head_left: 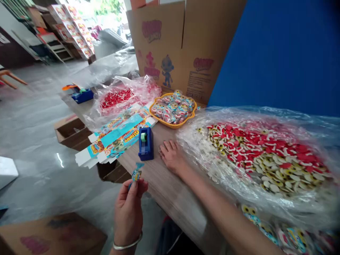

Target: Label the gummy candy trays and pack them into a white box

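Note:
My left hand point(131, 205) is closed, pinching a small blue printed candy wrapper point(136, 174) between thumb and fingers above the floor by the table edge. Whether the wrapper has anything inside, I cannot tell. My right hand point(172, 156) lies palm down on the wooden table point(170, 187) with its fingers spread. Something small and reddish shows at its thumb side, too hidden to name. Just left of that hand stands a blue tape dispenser point(146, 144). Beyond it, a yellow basket point(174, 125) is heaped with wrapped candies point(172, 108).
On the right, a large clear plastic bag point(225, 173) lies open over red-and-white and eye-shaped gummies point(276, 166). Flattened printed boxes point(119, 140) overhang the left edge. Behind stand a bag of red pieces point(118, 97), another tape dispenser point(82, 95) and a tall carton point(180, 46).

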Demonstrator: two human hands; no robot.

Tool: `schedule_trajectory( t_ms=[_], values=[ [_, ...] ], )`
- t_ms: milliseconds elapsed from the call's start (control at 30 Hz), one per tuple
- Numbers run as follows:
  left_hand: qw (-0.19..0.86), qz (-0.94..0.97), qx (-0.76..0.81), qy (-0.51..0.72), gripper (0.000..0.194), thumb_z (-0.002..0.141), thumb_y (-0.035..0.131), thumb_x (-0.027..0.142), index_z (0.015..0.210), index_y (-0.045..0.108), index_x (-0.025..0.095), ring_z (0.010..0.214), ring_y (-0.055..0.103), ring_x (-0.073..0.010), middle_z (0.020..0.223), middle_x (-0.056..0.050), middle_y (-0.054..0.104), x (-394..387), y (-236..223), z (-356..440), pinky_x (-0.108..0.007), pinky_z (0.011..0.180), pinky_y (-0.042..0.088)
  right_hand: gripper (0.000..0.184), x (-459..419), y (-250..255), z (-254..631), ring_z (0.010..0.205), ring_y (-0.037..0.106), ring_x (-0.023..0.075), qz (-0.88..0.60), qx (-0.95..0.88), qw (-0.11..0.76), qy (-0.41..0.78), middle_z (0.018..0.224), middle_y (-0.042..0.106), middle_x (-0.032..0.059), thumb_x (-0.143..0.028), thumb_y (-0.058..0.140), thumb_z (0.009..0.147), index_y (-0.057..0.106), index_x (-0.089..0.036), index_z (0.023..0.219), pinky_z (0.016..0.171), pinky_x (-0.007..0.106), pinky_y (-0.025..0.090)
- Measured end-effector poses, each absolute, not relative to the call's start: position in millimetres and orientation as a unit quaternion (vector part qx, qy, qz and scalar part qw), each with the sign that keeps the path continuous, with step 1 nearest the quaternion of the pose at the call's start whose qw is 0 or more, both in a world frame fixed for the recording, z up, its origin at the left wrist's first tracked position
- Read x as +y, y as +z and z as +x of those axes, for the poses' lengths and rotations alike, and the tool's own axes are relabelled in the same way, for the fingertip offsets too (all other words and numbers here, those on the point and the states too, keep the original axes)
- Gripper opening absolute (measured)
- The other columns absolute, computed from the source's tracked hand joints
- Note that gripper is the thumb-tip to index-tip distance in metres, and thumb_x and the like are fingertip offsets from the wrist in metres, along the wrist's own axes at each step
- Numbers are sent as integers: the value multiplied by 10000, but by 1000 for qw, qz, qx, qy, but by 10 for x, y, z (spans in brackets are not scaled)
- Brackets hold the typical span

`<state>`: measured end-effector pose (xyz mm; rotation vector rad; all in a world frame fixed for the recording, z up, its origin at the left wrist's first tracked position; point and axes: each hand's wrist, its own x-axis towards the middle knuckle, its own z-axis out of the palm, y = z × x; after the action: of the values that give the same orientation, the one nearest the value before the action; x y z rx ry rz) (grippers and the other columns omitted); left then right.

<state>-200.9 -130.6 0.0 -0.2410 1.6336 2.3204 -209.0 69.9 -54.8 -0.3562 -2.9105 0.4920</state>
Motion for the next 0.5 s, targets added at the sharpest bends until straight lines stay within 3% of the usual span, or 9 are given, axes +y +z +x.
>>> schedule_trajectory(
  t_ms=[233, 367, 500],
  values=[
    [213, -48, 565, 795, 262, 717, 796, 344, 880, 664, 186, 723, 674, -130, 813, -9, 729, -1256, -120, -1894, -256, 741, 551, 402, 439, -660, -517, 1414, 313, 321, 39, -983, 110, 138, 1452, 494, 114, -283, 538, 938, 540, -205, 1332, 1142, 545, 300],
    [276, -17, 567, 776, 243, 747, 775, 344, 881, 662, 176, 726, 671, -129, 824, -16, 723, -1189, -163, -1667, -254, 739, 541, 475, 382, -563, 58, 1456, 232, 325, 59, -984, 87, 143, 1478, 463, 133, -268, 569, 912, 502, -186, 1374, 1151, 569, 273],
    [320, 4, 565, 760, 234, 760, 766, 347, 875, 664, 171, 714, 670, -124, 801, -14, 718, -1139, -111, -1386, -244, 727, 536, 619, 403, -454, 299, 1475, 172, 327, 9, -981, 102, 165, 1516, 401, 160, -358, 606, 886, 417, -159, 1441, 1151, 604, 239]
  ],
)
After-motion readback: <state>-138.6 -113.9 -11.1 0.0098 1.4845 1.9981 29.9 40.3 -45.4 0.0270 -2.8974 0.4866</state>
